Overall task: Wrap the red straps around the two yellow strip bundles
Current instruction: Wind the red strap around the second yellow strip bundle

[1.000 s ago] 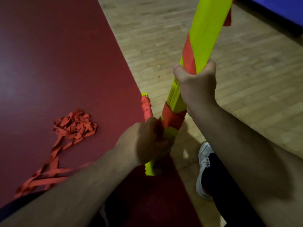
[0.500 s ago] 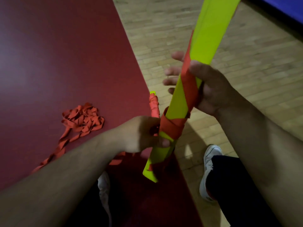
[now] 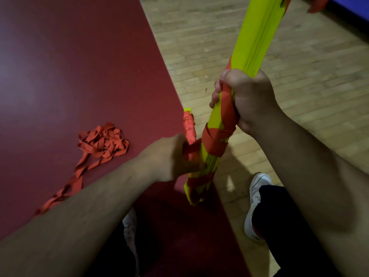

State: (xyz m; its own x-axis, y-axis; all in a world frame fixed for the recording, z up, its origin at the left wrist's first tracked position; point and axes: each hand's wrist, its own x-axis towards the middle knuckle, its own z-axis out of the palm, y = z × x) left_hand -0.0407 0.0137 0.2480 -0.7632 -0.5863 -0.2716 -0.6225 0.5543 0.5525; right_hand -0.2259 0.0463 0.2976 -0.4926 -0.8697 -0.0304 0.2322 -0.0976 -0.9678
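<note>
White shoe [image 3: 257,196] and dark trouser leg are seen nearest, beside the red table [image 3: 79,56]. Just beyond, the lower part of the yellow bundle [image 3: 253,43] is gripped by the left hand [image 3: 171,154], together with the red strap [image 3: 215,140]. Higher up, bundle and strap are now clenched in the right hand [image 3: 247,96], whose fingers were spread half a second ago. One more turn is judged to be laid, while much yellow is left bare above. Further off, a second bundle [image 3: 189,126], already wrapped, lies at the table edge, and loose straps [image 3: 101,142] are heaped on the table.
</note>
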